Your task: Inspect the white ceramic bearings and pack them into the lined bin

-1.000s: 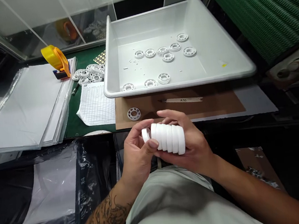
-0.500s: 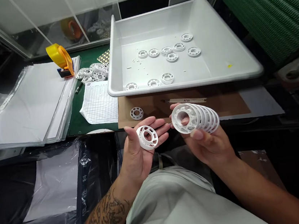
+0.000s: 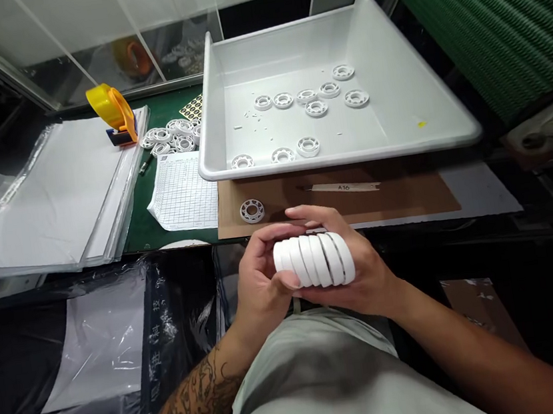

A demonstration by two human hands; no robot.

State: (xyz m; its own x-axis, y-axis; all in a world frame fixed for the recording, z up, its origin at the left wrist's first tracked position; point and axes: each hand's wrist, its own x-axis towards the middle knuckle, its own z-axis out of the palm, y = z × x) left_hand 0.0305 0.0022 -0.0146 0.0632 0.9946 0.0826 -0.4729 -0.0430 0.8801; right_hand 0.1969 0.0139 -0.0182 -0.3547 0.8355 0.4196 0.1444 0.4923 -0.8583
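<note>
A row of several white plastic rings (image 3: 314, 261) lies on its side between my two hands, their smooth outer rims facing me. My left hand (image 3: 264, 282) is closed round the left end, its thumb pressed on the lower edge. My right hand (image 3: 364, 263) wraps the right end from behind and below; part of its fingers is hidden by the rings. Just beyond my hands, a single white ring (image 3: 252, 211) with cut-outs lies flat on the brown cardboard (image 3: 275, 194).
A white tray (image 3: 430, 146) holds several scattered rings and small scraps. Left of it are a ring pile (image 3: 172, 136), a printed form (image 3: 181, 195), a tape dispenser (image 3: 117, 116) and bagged sheets (image 3: 48, 195). A strip marked A16 (image 3: 345, 187) lies on the cardboard.
My hands have come together. The single ring from my left palm has joined the stack, which has turned from end-on to sideways and moved left.
</note>
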